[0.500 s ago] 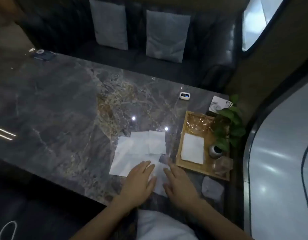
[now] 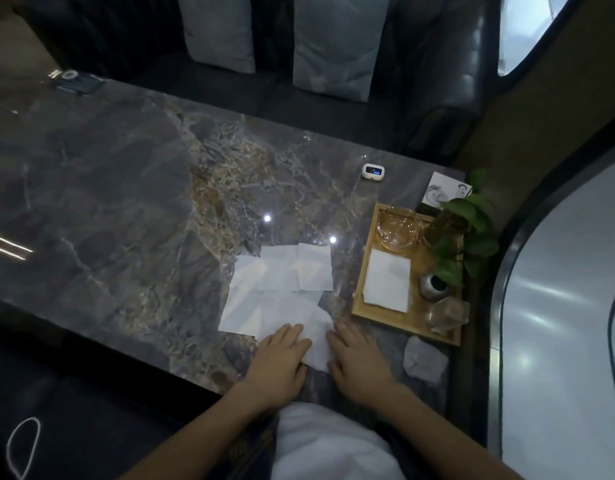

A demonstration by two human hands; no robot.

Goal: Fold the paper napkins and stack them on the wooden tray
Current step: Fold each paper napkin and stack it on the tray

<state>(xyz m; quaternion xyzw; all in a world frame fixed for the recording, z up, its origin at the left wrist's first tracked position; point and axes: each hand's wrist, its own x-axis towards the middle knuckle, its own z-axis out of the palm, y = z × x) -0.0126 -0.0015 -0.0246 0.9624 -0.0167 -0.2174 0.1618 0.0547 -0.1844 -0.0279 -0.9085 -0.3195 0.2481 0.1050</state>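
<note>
Head view: both hands are sliding apart, left hand [image 2: 281,355] and right hand [image 2: 356,355] lying flat and open, pressing a paper napkin [image 2: 318,337] on the tabletop [image 2: 108,202]. Its fold is getting flat, almost ready for the wooden tray [image 2: 363,271].

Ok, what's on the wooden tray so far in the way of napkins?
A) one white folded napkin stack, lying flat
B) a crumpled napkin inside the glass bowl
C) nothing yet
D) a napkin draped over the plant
A: a flat white folded napkin lies on the wooden tray, beside the glass bowl and the plant. How many layers it holds cannot be told.
</note>
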